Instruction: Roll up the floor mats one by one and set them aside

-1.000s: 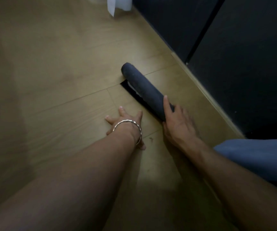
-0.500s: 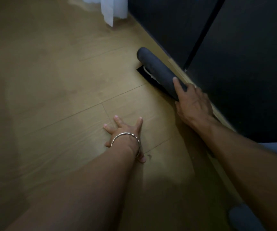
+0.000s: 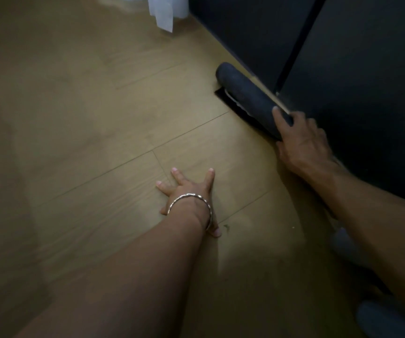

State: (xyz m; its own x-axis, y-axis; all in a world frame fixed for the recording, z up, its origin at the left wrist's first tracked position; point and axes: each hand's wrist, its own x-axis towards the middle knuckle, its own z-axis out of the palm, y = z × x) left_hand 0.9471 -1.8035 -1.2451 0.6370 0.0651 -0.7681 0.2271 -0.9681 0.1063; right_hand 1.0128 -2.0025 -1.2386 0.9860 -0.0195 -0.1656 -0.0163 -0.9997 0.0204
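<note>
The rolled mat point(image 3: 247, 98) lies on the floor point(image 3: 99, 118) against the dark wall point(image 3: 355, 69); the right hand point(image 3: 301, 140) curls its grip over the near end, and the left hand point(image 3: 186, 191) lies flat on the floor, empty. Soft and light, the mat may unfurl, so it is best clasped mid-length, over the loose edge.

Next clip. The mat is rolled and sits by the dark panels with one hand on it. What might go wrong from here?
1. Only the right hand holds the mat, at its near end. A flap lies flat on the floor beside the roll, so it may unroll when released.
2. The roll lies close to the panels, so the hand might get squeezed between them.
3. The left hand presses flat on the smooth floor and might slip.
</note>
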